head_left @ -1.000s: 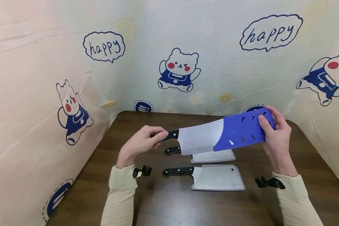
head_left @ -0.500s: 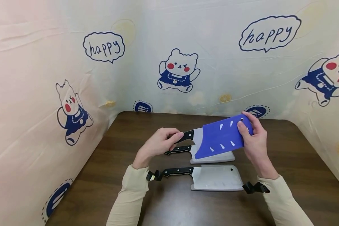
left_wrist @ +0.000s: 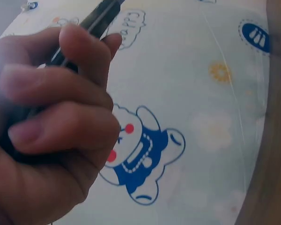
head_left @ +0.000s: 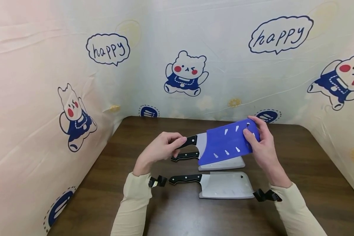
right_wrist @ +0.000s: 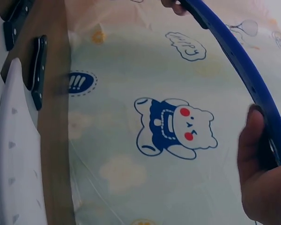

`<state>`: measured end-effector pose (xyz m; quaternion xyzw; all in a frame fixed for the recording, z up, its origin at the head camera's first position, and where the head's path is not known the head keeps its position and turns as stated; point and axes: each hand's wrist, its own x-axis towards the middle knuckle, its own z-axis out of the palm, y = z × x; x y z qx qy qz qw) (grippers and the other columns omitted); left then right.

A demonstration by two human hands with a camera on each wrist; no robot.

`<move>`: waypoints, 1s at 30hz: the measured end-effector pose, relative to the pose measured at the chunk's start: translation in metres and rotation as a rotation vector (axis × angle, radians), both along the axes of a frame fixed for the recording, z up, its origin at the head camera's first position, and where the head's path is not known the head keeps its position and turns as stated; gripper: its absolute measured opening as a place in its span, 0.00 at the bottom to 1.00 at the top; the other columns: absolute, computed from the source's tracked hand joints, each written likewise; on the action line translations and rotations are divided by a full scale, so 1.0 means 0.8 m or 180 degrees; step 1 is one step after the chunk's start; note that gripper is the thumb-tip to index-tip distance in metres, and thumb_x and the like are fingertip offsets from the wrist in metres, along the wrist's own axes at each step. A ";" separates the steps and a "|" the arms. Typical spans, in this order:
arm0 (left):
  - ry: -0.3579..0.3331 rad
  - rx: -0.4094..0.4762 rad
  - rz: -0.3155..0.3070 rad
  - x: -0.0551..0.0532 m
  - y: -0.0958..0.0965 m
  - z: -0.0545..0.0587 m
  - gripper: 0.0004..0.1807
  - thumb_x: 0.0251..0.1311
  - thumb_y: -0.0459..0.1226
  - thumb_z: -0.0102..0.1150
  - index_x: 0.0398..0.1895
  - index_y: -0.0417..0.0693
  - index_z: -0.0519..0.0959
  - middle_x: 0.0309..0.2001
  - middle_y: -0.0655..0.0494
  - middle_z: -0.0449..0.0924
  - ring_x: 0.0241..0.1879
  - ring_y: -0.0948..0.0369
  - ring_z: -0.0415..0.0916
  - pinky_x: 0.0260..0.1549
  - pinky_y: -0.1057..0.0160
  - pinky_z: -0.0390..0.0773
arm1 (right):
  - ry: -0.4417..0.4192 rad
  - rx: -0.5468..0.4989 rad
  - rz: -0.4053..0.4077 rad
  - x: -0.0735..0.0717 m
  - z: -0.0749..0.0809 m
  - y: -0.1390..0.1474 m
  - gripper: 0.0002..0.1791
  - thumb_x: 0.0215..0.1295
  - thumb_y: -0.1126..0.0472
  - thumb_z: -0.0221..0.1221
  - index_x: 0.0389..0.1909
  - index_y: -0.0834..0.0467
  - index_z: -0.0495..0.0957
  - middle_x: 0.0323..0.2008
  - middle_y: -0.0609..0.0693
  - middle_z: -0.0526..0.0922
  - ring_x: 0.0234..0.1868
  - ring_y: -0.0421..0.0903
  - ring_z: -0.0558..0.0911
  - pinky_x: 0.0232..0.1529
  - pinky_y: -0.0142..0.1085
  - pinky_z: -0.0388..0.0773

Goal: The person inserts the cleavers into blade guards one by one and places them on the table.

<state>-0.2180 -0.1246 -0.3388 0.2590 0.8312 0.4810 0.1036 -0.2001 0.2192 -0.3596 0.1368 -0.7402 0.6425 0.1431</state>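
Above the table, a cleaver [head_left: 202,144] is held level, most of its blade inside a blue slotted blade sheath [head_left: 224,141]. My left hand [head_left: 160,149] grips its black riveted handle [head_left: 191,140]; in the left wrist view the fingers [left_wrist: 65,126] curl round that handle. At the other end my right hand [head_left: 262,147] pinches the sheath, thumb on the near face. A strip of bare blade shows between handle and sheath. Two more cleavers, in whitish sheaths, lie below: the near cleaver [head_left: 227,186] in full, the far cleaver [head_left: 222,165] partly hidden behind the blue sheath.
The brown wooden table [head_left: 106,190] has rounded back corners. Behind it and along both sides hangs a pale printed cloth [head_left: 230,49] with cartoon bears. A black wrist strap [head_left: 266,195] sits on the right sleeve, another black strap [head_left: 157,181] on the left.
The blue sheath has slid leftward over the blade, covering most of it. My hands have come closer together, then both shifted slightly left with the cleaver. The two cleavers on the table stay put.
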 end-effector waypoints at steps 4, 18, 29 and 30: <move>-0.0218 0.0031 -0.0014 -0.008 -0.006 -0.004 0.14 0.70 0.51 0.52 0.40 0.54 0.80 0.24 0.38 0.78 0.12 0.47 0.62 0.12 0.65 0.62 | -0.0353 0.0478 0.0218 -0.008 -0.002 0.009 0.29 0.76 0.51 0.49 0.74 0.45 0.53 0.52 0.57 0.72 0.30 0.40 0.84 0.23 0.38 0.82; -0.0370 -0.0079 0.0573 -0.048 -0.031 -0.044 0.13 0.69 0.50 0.54 0.50 0.56 0.79 0.36 0.47 0.76 0.21 0.53 0.77 0.24 0.62 0.74 | -0.0959 0.0193 0.0268 -0.045 -0.034 0.026 0.30 0.75 0.50 0.49 0.72 0.53 0.53 0.23 0.44 0.79 0.13 0.39 0.77 0.11 0.31 0.68; -0.0582 -0.0106 0.0700 -0.056 -0.041 -0.058 0.12 0.68 0.45 0.57 0.51 0.55 0.78 0.38 0.46 0.75 0.27 0.54 0.75 0.28 0.61 0.75 | -0.1089 0.0093 0.0185 -0.059 -0.049 0.032 0.29 0.75 0.52 0.50 0.71 0.49 0.52 0.34 0.45 0.80 0.15 0.40 0.77 0.14 0.31 0.69; -0.0612 -0.0099 0.0714 -0.058 -0.041 -0.060 0.12 0.68 0.45 0.57 0.52 0.55 0.78 0.38 0.46 0.75 0.28 0.54 0.75 0.27 0.61 0.74 | -0.1092 0.0120 0.0194 -0.060 -0.049 0.033 0.30 0.75 0.53 0.51 0.71 0.50 0.51 0.36 0.46 0.79 0.16 0.41 0.77 0.15 0.31 0.69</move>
